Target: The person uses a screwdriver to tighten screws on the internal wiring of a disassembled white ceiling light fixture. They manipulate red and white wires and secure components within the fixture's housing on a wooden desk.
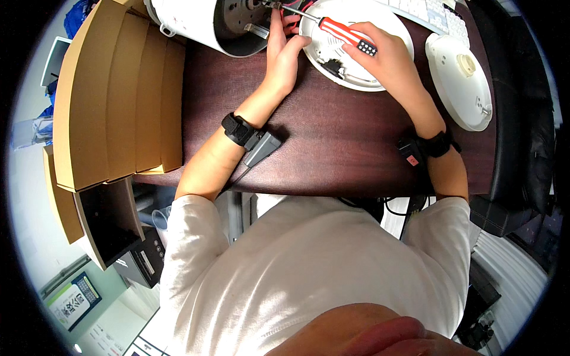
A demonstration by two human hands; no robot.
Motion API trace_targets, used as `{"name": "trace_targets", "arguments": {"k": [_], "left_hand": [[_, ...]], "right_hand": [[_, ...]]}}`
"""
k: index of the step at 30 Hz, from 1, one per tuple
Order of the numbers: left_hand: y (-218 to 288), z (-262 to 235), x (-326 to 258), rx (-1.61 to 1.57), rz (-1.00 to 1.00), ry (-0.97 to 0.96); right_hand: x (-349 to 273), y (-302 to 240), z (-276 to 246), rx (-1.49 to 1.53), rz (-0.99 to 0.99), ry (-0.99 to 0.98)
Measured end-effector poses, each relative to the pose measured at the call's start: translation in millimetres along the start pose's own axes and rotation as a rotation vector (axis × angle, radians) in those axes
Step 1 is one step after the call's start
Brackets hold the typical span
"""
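My right hand (389,56) is wrapped round a screwdriver (338,31) with a red-and-white striped handle and a dark, white-dotted end. Its metal shaft slants up and left toward a small metal part at the mouth of a white cylindrical housing (196,24), which lies on its side with its dark interior showing. My left hand (282,56) is beside that mouth, index finger stretched up to the small part near the screwdriver's tip and thumb held apart. Red wires (306,8) run by its other fingers, which are partly hidden. Under the screwdriver lies a round white cover (362,80).
An oval white lid (460,89) with a cream knob lies at the right of the dark wooden table (332,154). A white keyboard (424,15) sits at the back right. Large cardboard pieces (119,95) stand on the left, and a black chair (522,118) is at the right.
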State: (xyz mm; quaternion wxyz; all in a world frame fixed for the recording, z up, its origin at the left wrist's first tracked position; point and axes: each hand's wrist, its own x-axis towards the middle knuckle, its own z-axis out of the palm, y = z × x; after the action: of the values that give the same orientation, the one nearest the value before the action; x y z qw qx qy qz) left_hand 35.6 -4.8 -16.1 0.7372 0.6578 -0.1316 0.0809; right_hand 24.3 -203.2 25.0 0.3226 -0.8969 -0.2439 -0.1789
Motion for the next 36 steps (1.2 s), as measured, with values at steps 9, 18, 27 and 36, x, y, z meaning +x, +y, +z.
{"name": "trace_targets", "arguments": {"k": [9,18,27,36], "left_hand": [[0.2,3.3,4.0,-0.136,-0.066,-0.014],[2.4,3.9,0.8,-0.089,-0.044,-0.037],[3.2,1.2,-0.4,-0.045,-0.087,-0.036],[-6.7,-0.9,2.2,-0.111,-0.095,-0.013]], "right_hand": [[2.5,3.2,-4.6,0.646,0.511,-0.332],[-4.1,-1.3,2.8,0.073,0.157,-0.066],[4.1,4.4,5.9,0.405,0.311,-0.159],[2.2,3.2,5.8,0.424,0.349,-0.142]]}}
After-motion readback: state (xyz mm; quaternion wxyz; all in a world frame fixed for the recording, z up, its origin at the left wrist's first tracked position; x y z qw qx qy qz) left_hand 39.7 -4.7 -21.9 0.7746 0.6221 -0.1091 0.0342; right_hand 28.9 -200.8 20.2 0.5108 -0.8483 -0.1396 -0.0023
